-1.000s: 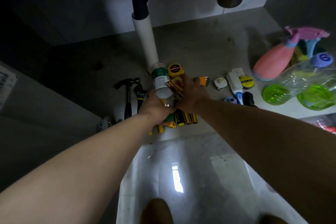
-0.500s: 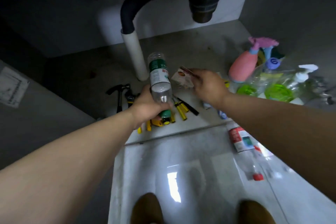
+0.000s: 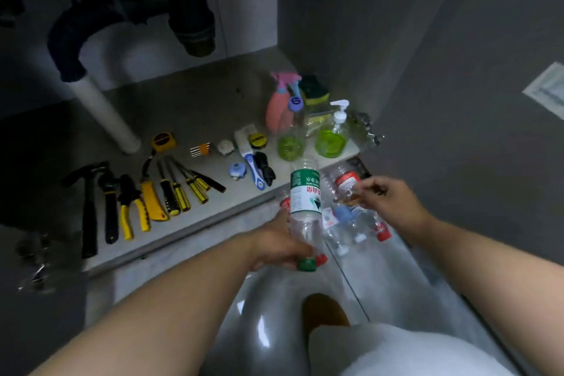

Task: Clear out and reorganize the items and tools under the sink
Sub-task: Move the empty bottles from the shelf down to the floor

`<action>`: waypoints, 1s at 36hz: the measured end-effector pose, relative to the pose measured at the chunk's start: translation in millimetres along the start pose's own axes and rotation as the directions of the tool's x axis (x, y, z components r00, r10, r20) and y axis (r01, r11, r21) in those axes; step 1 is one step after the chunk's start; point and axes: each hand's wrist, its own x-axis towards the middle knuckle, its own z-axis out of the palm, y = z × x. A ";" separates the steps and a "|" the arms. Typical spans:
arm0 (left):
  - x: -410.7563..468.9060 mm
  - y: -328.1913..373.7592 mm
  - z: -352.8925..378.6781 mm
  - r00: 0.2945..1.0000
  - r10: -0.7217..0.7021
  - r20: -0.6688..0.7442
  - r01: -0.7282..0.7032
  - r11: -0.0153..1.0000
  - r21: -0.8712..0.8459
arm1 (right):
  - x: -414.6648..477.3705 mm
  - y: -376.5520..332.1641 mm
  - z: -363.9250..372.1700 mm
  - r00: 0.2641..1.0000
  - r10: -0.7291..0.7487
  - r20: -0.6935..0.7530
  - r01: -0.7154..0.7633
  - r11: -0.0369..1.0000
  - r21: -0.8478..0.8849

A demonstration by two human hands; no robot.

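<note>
Bottle (image 3: 305,195) moved out over floor (image 3: 274,333) | left hand (image 3: 274,243) grips | right hand (image 3: 389,201) pinches packet (image 3: 351,199)

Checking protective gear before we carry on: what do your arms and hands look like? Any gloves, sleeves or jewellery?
The left arm and right arm are bare right to the frame edge, with no sleeves in view. The left hand and right hand are ungloved. No watch, band or ring shows on either, though the picture is dim and slightly blurred.

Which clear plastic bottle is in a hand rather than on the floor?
The green-labelled, green-capped clear plastic bottle, held cap-down in the left hand; the other clear bottles, red-capped, lie on the glossy floor.
</note>
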 end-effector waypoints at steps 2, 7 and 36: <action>13.9 -5.9 17.8 0.999 -0.044 -0.009 0.044 0.999 -0.007 | 2.6 20.4 -6.7 0.998 0.023 -0.063 -0.025 0.999 -0.031; 47.6 -18.2 45.3 0.991 -0.105 -0.085 0.100 0.993 -0.061 | 7.9 47.6 -9.5 0.988 0.057 -0.145 -0.059 0.998 -0.006; 134.5 0.6 93.5 0.992 -0.088 -0.085 0.071 0.979 -0.189 | 66.2 64.5 17.4 0.945 0.251 -0.210 -0.194 0.947 0.256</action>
